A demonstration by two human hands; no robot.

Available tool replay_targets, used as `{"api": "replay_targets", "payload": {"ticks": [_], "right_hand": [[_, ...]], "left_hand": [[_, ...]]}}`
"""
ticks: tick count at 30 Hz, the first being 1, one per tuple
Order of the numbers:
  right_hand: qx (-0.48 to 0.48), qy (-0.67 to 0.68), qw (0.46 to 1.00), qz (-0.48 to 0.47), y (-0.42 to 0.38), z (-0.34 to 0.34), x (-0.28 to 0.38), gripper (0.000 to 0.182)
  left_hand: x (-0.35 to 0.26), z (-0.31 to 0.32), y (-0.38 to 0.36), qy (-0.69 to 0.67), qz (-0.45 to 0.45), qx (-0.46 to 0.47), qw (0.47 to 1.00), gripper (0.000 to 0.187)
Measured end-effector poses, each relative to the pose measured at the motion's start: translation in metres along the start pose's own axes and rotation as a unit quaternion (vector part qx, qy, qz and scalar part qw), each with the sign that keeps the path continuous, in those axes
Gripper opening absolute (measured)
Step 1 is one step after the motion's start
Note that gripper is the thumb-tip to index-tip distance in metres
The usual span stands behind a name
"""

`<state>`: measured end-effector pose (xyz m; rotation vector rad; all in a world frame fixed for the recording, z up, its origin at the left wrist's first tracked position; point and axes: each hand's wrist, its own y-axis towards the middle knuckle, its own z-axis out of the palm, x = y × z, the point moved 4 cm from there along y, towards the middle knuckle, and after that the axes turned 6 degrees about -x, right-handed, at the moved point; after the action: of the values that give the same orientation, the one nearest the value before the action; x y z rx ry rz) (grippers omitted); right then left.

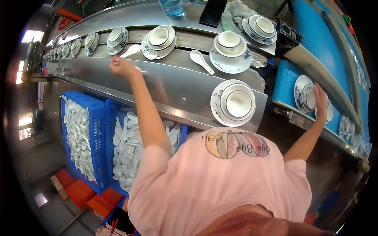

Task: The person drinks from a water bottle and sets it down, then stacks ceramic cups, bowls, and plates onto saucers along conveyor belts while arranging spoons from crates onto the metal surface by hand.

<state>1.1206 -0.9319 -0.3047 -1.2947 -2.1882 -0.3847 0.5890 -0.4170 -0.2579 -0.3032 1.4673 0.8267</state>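
Observation:
My left hand (123,67) is closed over the steel conveyor ledge, its fingertips pinching the handle end of a white soup spoon (132,50). Behind that wrist a bit of another white piece (138,70) peeks out. The spoon's bowl points toward a set of stacked white bowls on a saucer (159,42). Over on the blue belt, my right hand (321,103) has its fingers stretched out straight. It lies against a stacked bowl-and-plate set (303,93) and partly covers a small bowl (329,111) beside it.
A loose spoon (201,62) lies between dish sets. One more set (238,103) sits at the ledge's near end. Blue crates (103,145) full of spoons stand below left. A phone (213,12), cloth (236,15) and water container (172,7) are at the back.

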Motion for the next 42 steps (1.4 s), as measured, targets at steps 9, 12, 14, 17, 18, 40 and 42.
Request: {"api": "replay_targets", "payload": {"ticks": [9, 12, 14, 17, 18, 40, 42], "right_hand": [[0.082, 0.016, 0.996, -0.035, 0.009, 0.026, 0.021, 0.054], [0.054, 0.166, 0.984, -0.035, 0.018, 0.048, 0.036, 0.046], [0.069, 0.193, 0.977, -0.056, 0.020, 0.063, 0.064, 0.045], [0.115, 0.244, 0.963, -0.028, 0.010, 0.090, 0.121, 0.045], [0.145, 0.261, 0.953, -0.047, 0.010, 0.104, 0.130, 0.045], [-0.104, -0.137, 0.985, 0.014, 0.011, -0.026, -0.034, 0.044], [-0.080, -0.158, 0.983, 0.055, 0.011, -0.016, -0.050, 0.045]], "left_hand": [[-0.009, 0.014, -0.093, 0.052, -0.135, 0.400, 0.905, 0.014], [0.004, 0.031, -0.130, 0.061, -0.189, 0.463, 0.864, 0.016], [0.000, 0.037, -0.143, 0.088, -0.176, 0.474, 0.858, 0.022], [-0.011, 0.035, -0.145, 0.180, -0.073, 0.467, 0.862, 0.029], [-0.013, 0.035, -0.142, 0.204, -0.036, 0.464, 0.861, 0.031], [-0.008, 0.046, -0.092, 0.382, 0.194, 0.541, 0.723, 0.029], [-0.014, 0.043, -0.122, 0.309, 0.281, 0.622, 0.662, 0.028]]}}
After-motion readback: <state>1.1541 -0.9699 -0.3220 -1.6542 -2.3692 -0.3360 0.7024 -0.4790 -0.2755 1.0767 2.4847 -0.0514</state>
